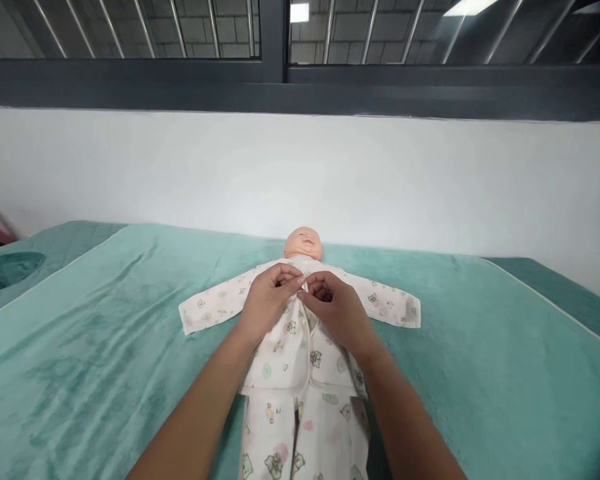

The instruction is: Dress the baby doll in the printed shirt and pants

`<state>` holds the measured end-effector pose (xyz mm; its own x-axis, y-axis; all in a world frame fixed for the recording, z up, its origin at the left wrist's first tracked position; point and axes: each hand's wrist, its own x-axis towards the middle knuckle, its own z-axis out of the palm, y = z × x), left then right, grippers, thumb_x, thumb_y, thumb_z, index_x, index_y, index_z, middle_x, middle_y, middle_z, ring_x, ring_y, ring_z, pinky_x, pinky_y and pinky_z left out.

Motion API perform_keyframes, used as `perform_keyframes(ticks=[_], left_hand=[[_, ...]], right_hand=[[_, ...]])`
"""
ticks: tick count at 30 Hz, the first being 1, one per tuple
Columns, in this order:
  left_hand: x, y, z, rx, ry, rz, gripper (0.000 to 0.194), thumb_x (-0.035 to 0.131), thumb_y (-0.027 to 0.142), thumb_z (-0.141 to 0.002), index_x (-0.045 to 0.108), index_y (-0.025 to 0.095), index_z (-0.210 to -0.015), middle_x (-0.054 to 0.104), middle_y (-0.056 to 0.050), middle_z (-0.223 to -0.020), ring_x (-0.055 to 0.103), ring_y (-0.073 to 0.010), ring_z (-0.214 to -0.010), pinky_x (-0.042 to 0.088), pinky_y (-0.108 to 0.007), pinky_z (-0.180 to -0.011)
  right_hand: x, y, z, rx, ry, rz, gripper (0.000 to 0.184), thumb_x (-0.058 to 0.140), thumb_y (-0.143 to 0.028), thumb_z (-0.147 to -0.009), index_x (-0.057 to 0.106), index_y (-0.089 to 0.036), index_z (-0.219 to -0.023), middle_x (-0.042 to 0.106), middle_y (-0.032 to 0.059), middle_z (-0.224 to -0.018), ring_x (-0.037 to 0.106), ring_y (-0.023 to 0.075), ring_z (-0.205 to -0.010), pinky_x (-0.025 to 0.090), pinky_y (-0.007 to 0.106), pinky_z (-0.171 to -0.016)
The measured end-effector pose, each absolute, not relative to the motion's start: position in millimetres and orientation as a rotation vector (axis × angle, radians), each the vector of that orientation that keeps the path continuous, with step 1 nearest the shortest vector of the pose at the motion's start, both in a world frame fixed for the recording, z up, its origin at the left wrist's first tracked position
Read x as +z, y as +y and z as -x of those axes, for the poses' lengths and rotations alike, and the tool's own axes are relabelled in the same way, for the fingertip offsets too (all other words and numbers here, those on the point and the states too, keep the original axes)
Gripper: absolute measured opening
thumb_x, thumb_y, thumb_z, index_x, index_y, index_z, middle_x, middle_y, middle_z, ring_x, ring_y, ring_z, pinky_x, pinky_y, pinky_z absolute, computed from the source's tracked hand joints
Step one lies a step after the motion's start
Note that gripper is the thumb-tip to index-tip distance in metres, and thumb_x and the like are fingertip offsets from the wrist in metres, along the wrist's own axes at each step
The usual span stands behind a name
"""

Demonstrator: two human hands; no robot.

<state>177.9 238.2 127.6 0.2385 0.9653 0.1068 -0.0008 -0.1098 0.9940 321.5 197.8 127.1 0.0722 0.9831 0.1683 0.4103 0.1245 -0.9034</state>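
A baby doll (pixel 303 243) lies on its back on a teal towel (pixel 105 347), head towards the wall. It wears a white printed top (pixel 290 353) with sleeves spread out to both sides, and matching trousers (pixel 280 440). My left hand (pixel 267 299) and my right hand (pixel 335 307) meet at the doll's chest. Both pinch the front opening of the top near the collar, fingers curled together. What lies between the fingertips is too small to make out.
The towel covers a padded table that runs to a white wall (pixel 430 187). A dark window frame (pixel 280 87) sits above the wall. At the far left there is a round dip in a darker teal cover (pixel 7 270).
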Motion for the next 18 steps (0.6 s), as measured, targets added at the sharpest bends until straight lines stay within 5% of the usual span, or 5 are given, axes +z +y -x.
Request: perform_keyframes(ticks=[6,18], left_hand=[[126.4,237.0,-178.4,1.054,0.987,-1.436,0.024,0.069,0.037,-0.076,0.065,0.021,-0.093,0.062,0.002,-0.076,0.059,-0.0123,-0.073,0.042,-0.023,-0.067],[130.5,238.1,-172.0,1.034,0.854,-1.314,0.03,0.058,0.013,-0.066,0.061,0.02,-0.095,0.06,0.002,-0.078,0.056,-0.0105,-0.07,0.042,-0.022,-0.063]], right_hand=[[123.8,197.6,-318.7,0.612,-1.626,1.461,0.016,0.057,-0.028,-0.08,0.06,-0.025,-0.096,0.056,-0.005,-0.071,0.047,0.0097,-0.062,0.037,0.022,-0.059],[122.2,195.1,-322.2,0.817,-1.577,1.381,0.038,0.064,-0.032,-0.079,0.057,-0.031,-0.116,0.056,-0.0045,-0.08,0.045,0.0091,-0.064,0.039,0.022,-0.061]])
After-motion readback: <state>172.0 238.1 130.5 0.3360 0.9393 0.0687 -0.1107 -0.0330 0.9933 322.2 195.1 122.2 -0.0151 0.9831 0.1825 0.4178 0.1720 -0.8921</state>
